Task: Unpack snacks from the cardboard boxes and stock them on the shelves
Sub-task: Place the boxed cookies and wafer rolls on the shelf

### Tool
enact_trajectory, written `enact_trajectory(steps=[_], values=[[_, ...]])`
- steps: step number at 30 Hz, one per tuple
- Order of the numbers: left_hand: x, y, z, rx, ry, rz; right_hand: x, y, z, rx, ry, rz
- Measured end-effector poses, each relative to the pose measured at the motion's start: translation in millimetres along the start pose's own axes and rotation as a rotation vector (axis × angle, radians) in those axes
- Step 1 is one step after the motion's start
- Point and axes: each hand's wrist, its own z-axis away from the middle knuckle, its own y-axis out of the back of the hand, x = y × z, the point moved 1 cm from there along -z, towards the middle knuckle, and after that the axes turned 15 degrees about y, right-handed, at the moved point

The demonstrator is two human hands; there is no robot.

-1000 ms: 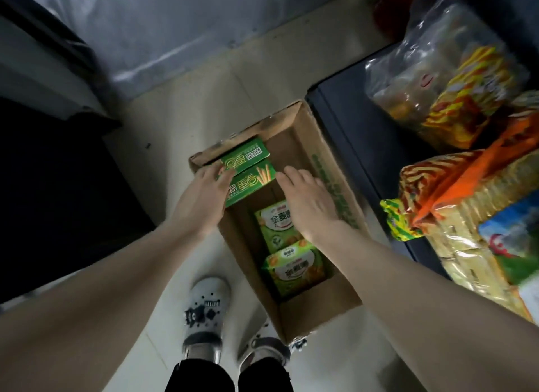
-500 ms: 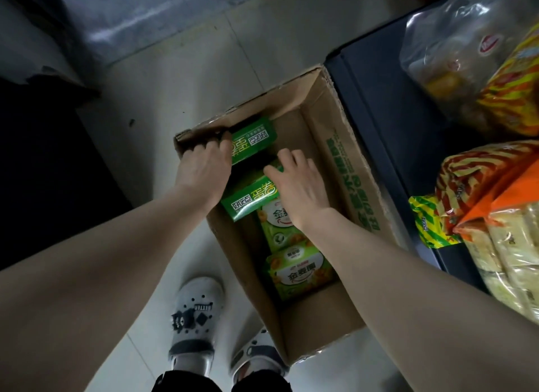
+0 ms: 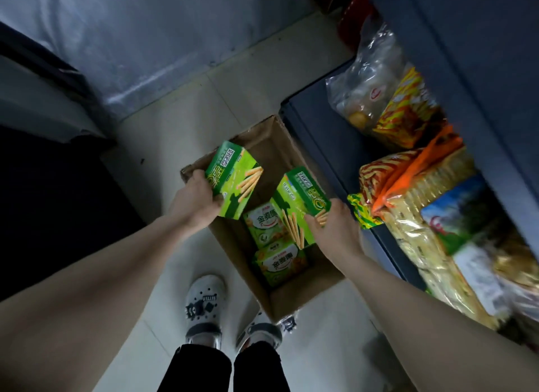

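An open cardboard box (image 3: 303, 298) stands on the floor in front of my feet. My left hand (image 3: 195, 202) grips a green biscuit-stick box (image 3: 234, 178), lifted above the carton's far left corner. My right hand (image 3: 335, 231) grips a second green biscuit-stick box (image 3: 297, 205), raised over the carton's right side. Two lighter green snack boxes lie inside the carton, one in the middle (image 3: 262, 225) and one nearer me (image 3: 281, 263).
A dark blue shelf (image 3: 326, 135) runs along the right, holding bagged snacks (image 3: 376, 88), an orange-striped pack (image 3: 408, 170) and wrapped cracker packs (image 3: 431, 245). A dark object fills the left side. My white shoes (image 3: 204, 304) stand on pale floor tiles beside the carton.
Both hands have lifted a green biscuit-stick box each up out of the carton. The right hand's box has swung toward the shelf side.
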Motion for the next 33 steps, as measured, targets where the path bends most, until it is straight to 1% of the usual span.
enact_trajectory(steps=[3,7,11,14,16,19,22,27,31,33], values=[[16.2,31.5,43.0,-0.019,-0.029,-0.013,-10.8,38.1,28.0,0.014,-0.059,-0.058],[41.9,86.5,102.7,-0.104,-0.126,-0.169,-43.0,100.4,73.2,0.011,-0.076,-0.092],[72.5,150.7,167.8,-0.087,-0.190,-0.274,-76.1,167.8,125.4,0.047,-0.057,-0.078],[97.5,203.1,223.1,-0.044,-0.259,-0.326,-102.4,215.6,173.5,0.090,-0.050,-0.050],[114.6,237.0,261.4,0.000,-0.333,-0.339,-120.9,245.7,209.1,0.147,-0.063,-0.041],[144.7,282.9,317.2,0.028,-0.476,-0.429,-142.9,292.3,258.1,0.259,-0.023,-0.015],[174.0,323.7,367.8,-0.004,-0.589,-0.492,-154.2,343.8,298.3,0.270,0.028,-0.007],[220.4,370.7,444.1,0.018,-0.782,-0.584,-153.0,431.0,365.6,0.297,0.043,-0.061],[260.5,396.2,504.7,-0.011,-0.936,-0.641,-142.9,496.1,433.1,0.406,0.063,-0.209],[280.6,407.5,535.8,-0.020,-0.998,-0.659,-139.4,526.4,469.3,0.405,0.059,-0.294]])
